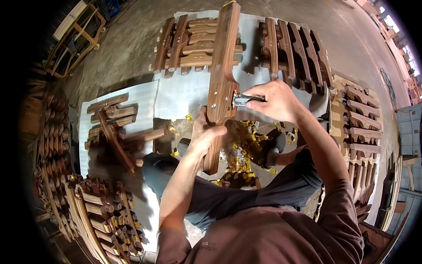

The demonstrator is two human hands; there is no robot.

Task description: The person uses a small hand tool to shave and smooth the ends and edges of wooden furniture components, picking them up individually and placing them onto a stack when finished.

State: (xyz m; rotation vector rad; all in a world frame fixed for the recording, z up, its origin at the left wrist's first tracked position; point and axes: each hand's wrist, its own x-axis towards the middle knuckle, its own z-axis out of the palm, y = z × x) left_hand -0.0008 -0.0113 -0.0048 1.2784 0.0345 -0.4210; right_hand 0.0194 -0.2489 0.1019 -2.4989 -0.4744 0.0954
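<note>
Far left, floor: stacked dark-wood chair parts (99,215) in a leaning heap by the person's left side, and a smaller loose pile of joined rails (112,127) on a pale sheet (145,94); an elbow or knee swung that way could, I judge, topple the heap. Centre-left: left hand (203,134), grip closed around the lower shaft of a long curved wooden piece (222,75), which stands nearly upright in front of the seated person, its top reaching over the rear stacks and its foot low between the knees. The hold sits well below the worked spot, so the piece could twist or tip under side pressure. Centre, floor: yellow scraps and shavings (239,152) strewn about the feet; they could let the foot of the piece skid. Centre-right: right hand (274,101), grip clamped on a small metal blade tool (241,100) pressed against the right edge of the piece, just above the left hand. A slip along the grain would, by my estimate, send the edge toward the left fingers or gouge the wood near the pale plugs on its face. Rear: two rows of finished frames (294,53). Right: further stacked frames (358,132), near the right elbow and liable to be knocked.
</note>
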